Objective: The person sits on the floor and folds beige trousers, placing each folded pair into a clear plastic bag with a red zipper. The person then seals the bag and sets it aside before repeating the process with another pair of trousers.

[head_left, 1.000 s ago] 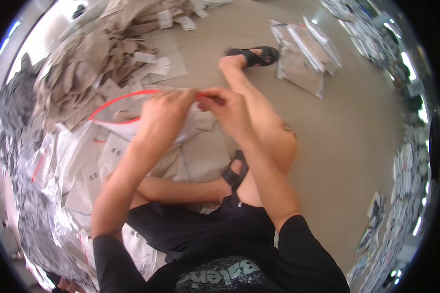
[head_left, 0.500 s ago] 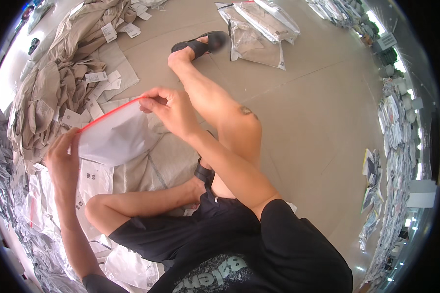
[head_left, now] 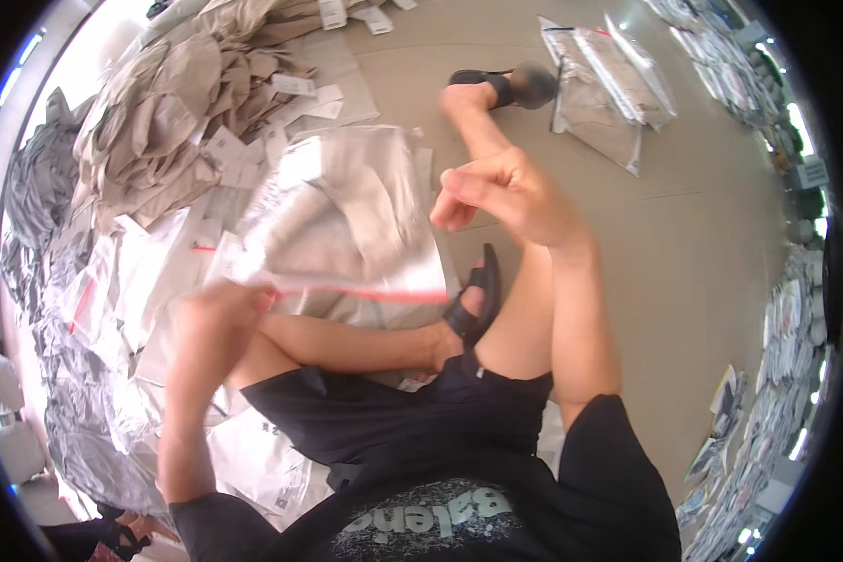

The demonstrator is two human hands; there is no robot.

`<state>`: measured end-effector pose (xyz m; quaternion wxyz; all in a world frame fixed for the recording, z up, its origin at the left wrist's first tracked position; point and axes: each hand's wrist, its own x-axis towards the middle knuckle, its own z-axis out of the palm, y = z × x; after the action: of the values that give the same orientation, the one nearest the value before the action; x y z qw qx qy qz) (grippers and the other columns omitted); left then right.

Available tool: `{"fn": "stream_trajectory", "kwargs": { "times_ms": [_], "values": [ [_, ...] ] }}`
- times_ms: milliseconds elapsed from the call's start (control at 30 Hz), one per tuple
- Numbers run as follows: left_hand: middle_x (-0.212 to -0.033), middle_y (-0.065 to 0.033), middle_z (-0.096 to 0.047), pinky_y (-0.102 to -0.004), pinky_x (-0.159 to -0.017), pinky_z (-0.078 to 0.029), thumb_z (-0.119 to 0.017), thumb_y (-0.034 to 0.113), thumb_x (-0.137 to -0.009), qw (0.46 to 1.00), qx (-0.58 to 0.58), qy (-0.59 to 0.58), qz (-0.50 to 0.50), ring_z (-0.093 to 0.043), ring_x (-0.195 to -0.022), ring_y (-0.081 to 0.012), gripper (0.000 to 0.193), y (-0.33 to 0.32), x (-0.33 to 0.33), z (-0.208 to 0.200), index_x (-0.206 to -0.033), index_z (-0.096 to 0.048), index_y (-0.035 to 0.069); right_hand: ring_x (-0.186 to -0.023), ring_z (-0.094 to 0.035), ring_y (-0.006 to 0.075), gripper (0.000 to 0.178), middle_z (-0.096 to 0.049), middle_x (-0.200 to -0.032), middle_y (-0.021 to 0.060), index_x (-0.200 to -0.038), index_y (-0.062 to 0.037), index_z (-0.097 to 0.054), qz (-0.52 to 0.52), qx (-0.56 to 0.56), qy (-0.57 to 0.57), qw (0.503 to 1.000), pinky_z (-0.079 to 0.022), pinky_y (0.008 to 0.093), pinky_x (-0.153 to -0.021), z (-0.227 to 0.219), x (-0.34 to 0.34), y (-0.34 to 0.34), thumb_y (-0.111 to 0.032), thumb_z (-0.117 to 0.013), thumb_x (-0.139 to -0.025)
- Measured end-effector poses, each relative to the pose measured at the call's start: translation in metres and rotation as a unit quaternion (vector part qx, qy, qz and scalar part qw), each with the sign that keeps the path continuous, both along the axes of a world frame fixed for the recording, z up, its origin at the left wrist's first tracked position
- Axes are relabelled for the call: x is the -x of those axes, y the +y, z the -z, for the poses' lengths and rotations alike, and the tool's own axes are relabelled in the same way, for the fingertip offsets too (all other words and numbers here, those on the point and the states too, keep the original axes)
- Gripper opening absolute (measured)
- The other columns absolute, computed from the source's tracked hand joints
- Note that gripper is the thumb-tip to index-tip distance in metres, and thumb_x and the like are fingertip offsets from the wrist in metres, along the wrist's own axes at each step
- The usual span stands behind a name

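Between nine and ten o'clock we saw a crumpled grey heap (head_left: 42, 192), its outer side cut off by the dark lens rim. At ten o'clock lay a soft, rumpled mound of beige garments (head_left: 164, 122), running out of view at the top. Between eight and nine, the left hand (head_left: 217, 323) was too blurred for us to separate every finger, yet it pinched the corner of a zip bag (head_left: 347, 211). That bag lay just off centre towards ten to eleven, glossy, clear and roughly rectangular, its red closure strip (head_left: 375, 294) nearest us; motion blur smeared the beige folds inside. Between one and two, the right hand (head_left: 515, 201) was apart from the bag, thumb against curled fingers. Beyond it, flat packed bags (head_left: 599, 94) overlapped, partly hiding one another.
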<state>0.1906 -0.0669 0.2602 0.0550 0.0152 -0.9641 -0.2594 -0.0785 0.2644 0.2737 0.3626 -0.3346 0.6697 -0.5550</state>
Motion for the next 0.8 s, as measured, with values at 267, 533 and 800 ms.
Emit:
{"fn": "stream_trajectory", "kwargs": {
  "times_ms": [267,533,800],
  "values": [
    [-0.11,-0.0268,-0.078,-0.0483,-0.087,-0.059,-0.084,0.05,-0.091,0.959,-0.148,-0.062,-0.235,-0.076,-0.103,-0.0414,0.072,-0.051,0.103,0.247,-0.136,-0.069,-0.003,-0.163,-0.026,0.0433,0.074,-0.03,-0.176,0.0196,-0.168,-0.0211,-0.042,0.125,-0.251,0.463,0.841,-0.017,0.0657,-0.13,0.224,-0.017,-0.139,-0.055,-0.06,-0.105],
    [-0.096,-0.0126,-0.074,-0.0368,-0.068,-0.056,-0.093,0.054,-0.081,0.863,-0.34,-0.211,-0.309,-0.071,-0.082,-0.0215,0.081,-0.042,0.148,0.298,-0.122,-0.07,-0.012,-0.169,0.007,0.0394,0.089,-0.003,-0.184,0.0099,-0.175,-0.0358,-0.023,0.086,-0.334,0.468,0.814,0.007,0.0651,-0.131,0.306,-0.036,-0.154,-0.082,-0.042,-0.101],
    [-0.098,-0.0086,-0.078,-0.0348,-0.066,-0.056,-0.089,0.029,-0.092,0.814,-0.521,-0.155,-0.202,-0.072,-0.081,-0.0172,0.047,-0.046,0.148,0.228,-0.122,-0.074,-0.003,-0.149,-0.045,0.0463,0.069,-0.044,-0.163,0.0273,-0.162,-0.0133,-0.047,0.365,-0.056,0.307,0.877,-0.036,0.0568,-0.123,0.291,-0.005,-0.137,-0.047,-0.066,-0.105]
  ]
}}
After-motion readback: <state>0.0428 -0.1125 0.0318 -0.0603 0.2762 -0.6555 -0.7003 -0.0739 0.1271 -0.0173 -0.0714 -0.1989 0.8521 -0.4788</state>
